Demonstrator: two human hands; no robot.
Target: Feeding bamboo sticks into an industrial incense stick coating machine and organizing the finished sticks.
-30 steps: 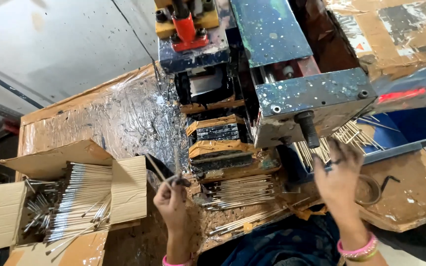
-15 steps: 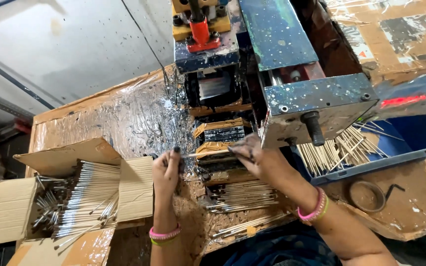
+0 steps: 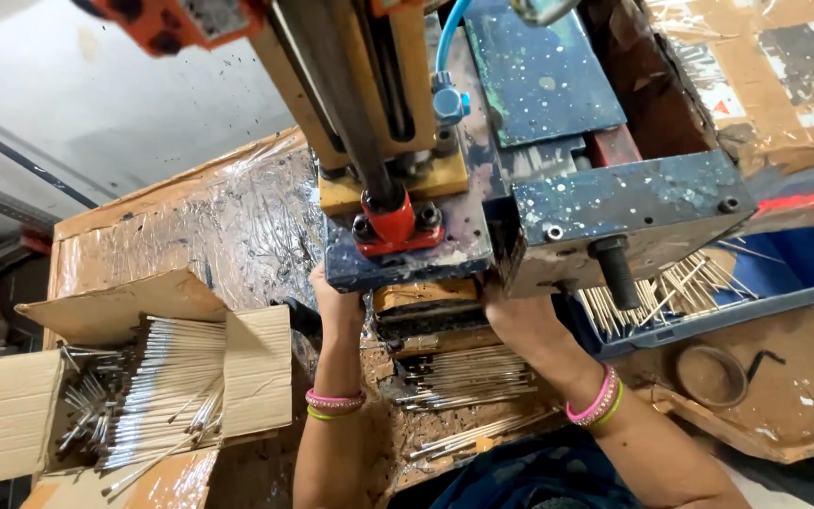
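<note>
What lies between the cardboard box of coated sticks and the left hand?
In the head view, between the cardboard box and the left hand, only its open side flap and a dark object beside the wrist.

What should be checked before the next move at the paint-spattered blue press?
1. Left hand away from the blue metal press head: not ok, fingers reach under it.
2. Right hand away from the press head: not ok, tucked under its edge.
3. What each hand grips: cannot tell, fingers hidden.
4. Grey coated sticks on the tray before the press: ok, lying in a row.
5. Open cardboard box of finished sticks on the left: ok, within reach.
6. Bare wooden sticks in the blue bin: ok, stocked.
</note>
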